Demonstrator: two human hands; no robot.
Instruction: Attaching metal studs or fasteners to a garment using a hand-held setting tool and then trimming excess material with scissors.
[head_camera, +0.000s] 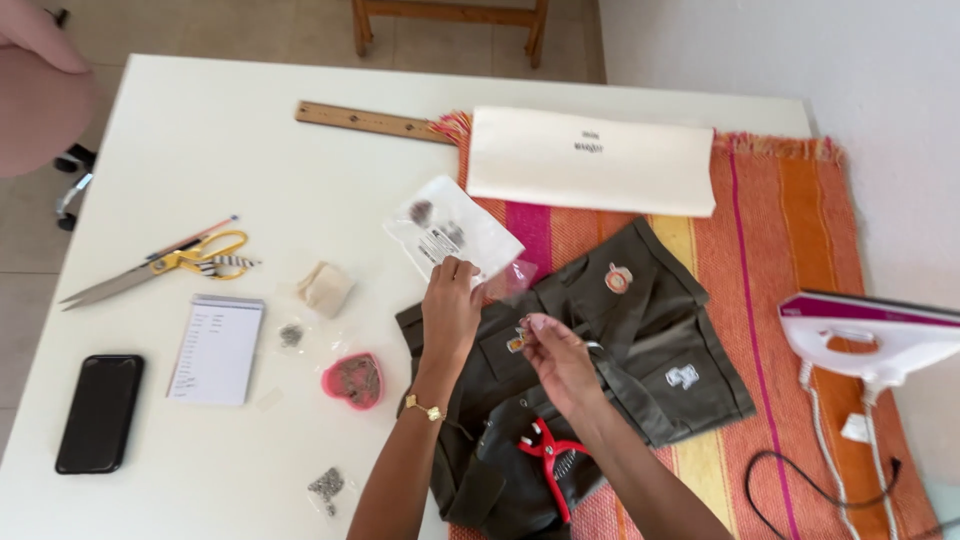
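1. Centrally, I see my left hand (450, 305) pinching a small clear plastic bag (508, 280) between thumb and fingers, holding it just above the olive-green garment (640, 340).
2. My right hand (560, 360) has its fingertips closed on something tiny beside a small patch (516, 343) on the garment; I cannot tell what it grips.
3. The garment lies on an orange striped cloth (790, 230), with red-handled pliers (552, 455) resting on its lower part.
4. A white packet with dark pieces (445, 230) lies on the table just above my left hand.
5. To the left on the white table (200, 120) are a pink heart-shaped dish (354, 380), a notepad (217, 348), a black phone (99, 412) and yellow-handled scissors (165, 265).
6. A white iron (880, 335) stands at the right; a wooden ruler (370, 122) lies at the far edge.
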